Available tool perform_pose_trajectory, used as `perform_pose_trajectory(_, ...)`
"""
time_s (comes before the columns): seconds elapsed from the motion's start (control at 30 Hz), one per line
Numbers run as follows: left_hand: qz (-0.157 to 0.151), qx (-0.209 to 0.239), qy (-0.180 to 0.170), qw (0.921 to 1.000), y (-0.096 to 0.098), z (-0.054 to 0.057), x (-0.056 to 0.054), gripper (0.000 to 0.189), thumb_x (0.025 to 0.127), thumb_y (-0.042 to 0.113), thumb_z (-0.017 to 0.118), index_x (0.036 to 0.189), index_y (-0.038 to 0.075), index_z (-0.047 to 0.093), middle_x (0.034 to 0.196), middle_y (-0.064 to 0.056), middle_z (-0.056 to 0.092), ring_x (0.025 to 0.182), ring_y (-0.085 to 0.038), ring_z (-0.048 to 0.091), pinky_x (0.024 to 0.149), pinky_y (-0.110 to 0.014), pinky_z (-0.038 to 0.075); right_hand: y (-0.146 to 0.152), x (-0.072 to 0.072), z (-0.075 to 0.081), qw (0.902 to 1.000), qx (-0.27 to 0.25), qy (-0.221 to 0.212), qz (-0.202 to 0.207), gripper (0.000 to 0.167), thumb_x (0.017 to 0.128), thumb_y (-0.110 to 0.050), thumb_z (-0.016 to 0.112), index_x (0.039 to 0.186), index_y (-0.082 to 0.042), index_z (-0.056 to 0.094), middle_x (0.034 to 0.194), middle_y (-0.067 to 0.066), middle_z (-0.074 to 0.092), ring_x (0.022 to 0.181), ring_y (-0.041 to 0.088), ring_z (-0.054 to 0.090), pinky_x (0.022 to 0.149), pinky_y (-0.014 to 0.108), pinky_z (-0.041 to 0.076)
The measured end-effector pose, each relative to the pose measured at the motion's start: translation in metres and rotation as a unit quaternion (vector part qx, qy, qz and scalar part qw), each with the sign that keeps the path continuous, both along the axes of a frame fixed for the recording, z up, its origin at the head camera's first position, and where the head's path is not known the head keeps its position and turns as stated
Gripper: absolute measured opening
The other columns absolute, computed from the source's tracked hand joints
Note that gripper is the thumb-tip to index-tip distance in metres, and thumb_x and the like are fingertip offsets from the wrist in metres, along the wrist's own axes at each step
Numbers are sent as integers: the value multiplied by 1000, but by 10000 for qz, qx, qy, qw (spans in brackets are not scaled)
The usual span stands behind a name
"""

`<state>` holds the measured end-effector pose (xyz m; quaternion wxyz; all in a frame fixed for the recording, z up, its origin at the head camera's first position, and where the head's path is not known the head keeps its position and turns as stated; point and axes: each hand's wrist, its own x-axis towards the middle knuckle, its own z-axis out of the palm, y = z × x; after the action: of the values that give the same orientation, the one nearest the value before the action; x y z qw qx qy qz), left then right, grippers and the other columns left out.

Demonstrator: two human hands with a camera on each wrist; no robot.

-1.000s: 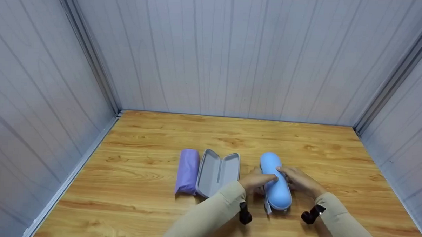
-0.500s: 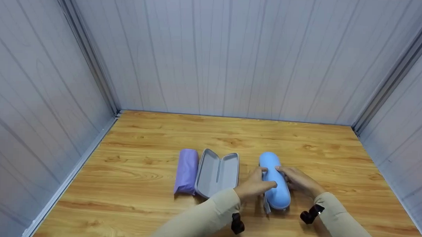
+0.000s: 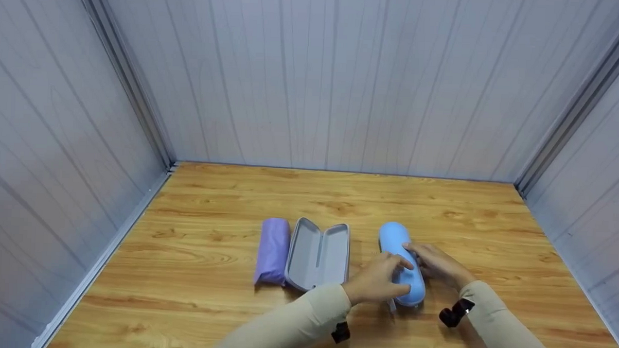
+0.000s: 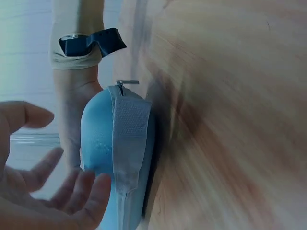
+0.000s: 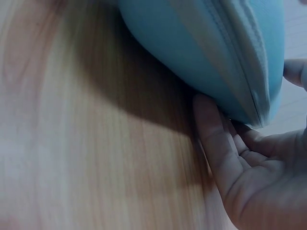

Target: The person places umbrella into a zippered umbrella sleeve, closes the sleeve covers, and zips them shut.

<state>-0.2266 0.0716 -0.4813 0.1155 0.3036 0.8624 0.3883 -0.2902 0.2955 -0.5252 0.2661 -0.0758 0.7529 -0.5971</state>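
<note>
A light-blue hard-shell zip case (image 3: pixel 395 238), long and rounded, lies on the table right of the middle. My right hand (image 3: pixel 443 263) holds it from the right, thumb on top; in the right wrist view its fingers (image 5: pixel 216 139) reach under the case's lower edge. My left hand (image 3: pixel 377 279) hovers at the case's near left side, fingers spread and bent a little. The left wrist view shows a gap between those fingers (image 4: pixel 41 167) and thumb, beside the case's zip pull (image 4: pixel 127 82) and grey fabric loop (image 4: pixel 129 143).
Left of my left hand, a grey case (image 3: pixel 332 252) lies unfolded with its lining upward. A purple wrapped bundle (image 3: pixel 273 250) sits close against its left side. Pale panelled walls (image 3: pixel 312 81) enclose the wooden table (image 3: pixel 192 293) at the back and sides.
My left hand has let go of the blue case, drawn back left, then come over its near end with fingers spread. The right hand has kept its hold.
</note>
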Motion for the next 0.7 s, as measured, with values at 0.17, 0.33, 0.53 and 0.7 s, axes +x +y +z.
perform_pose_trajectory(0.17,-932,-964,1758,9753,0,-2,-1,32,94,26,70,124,15,69,116,2,60,97,-2,52,79,-10,42,1,1,0,10000,-58,50,11,56,105,-45,46,130,5,54,110,13,61,104,23,62,91,39,54)
perform_pose_trajectory(0.33,-1412,-1550,3284,9210,5,-6,-1,32,92,32,72,122,19,71,115,0,60,99,-8,53,82,-14,44,0,2,1,9999,6,14,-122,55,105,-46,47,123,4,58,108,12,62,101,23,62,89,38,54)
perform_pose_trajectory(0.53,-1521,-2131,4329,8626,16,-12,4,24,93,36,68,115,26,73,117,4,60,100,-10,54,73,-18,45,1,3,0,9998,40,-15,-212,54,104,-47,48,121,4,57,107,12,59,96,21,60,85,35,55)
perform_pose_trajectory(0.7,-1580,-2539,4909,8183,26,-18,9,18,96,35,62,110,31,73,116,5,56,103,-9,52,72,-21,46,1,4,-1,9998,-67,66,-146,53,105,-46,47,119,4,58,106,15,61,95,24,62,80,34,54)
